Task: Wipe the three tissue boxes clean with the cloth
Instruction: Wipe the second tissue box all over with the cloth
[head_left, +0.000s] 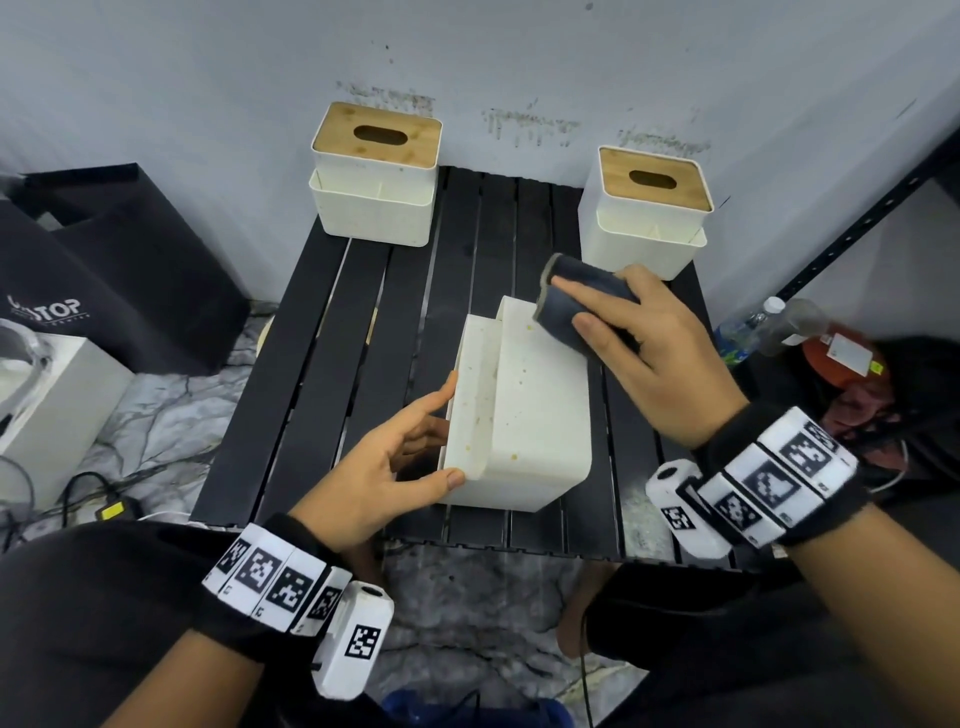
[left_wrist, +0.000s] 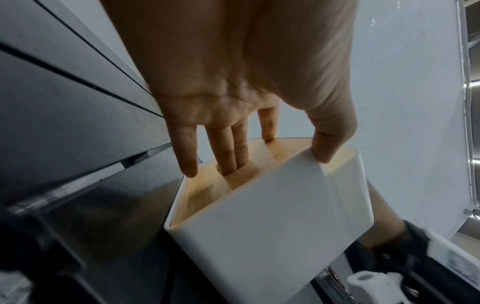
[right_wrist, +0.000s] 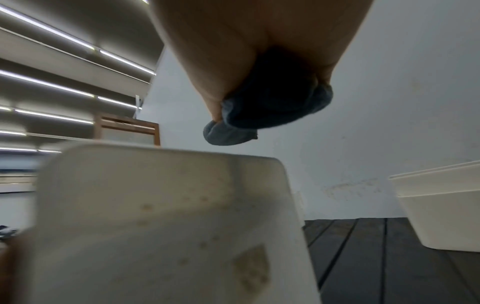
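A white tissue box (head_left: 540, 415) (left_wrist: 259, 236) (right_wrist: 155, 226) lies tipped on its side in the middle of the black slatted table (head_left: 322, 364), brown specks on its upward face. My left hand (head_left: 439, 431) (left_wrist: 275, 160) holds it, thumb on the near top edge, fingers against the wooden lid, two of them in the slot. My right hand (head_left: 571, 305) (right_wrist: 233, 61) grips a bunched dark blue cloth (head_left: 582, 270) (right_wrist: 272, 107) over the box's far right corner. Two more wooden-lidded boxes stand upright at the back left (head_left: 376, 176) and back right (head_left: 647, 208) (right_wrist: 441, 216).
A stained grey wall runs right behind the table. A black bag (head_left: 119, 260) and a white box (head_left: 52, 395) sit on the floor to the left, with cables near them. Bottles (head_left: 753, 327) and a black metal shelf frame (head_left: 857, 223) are at the right.
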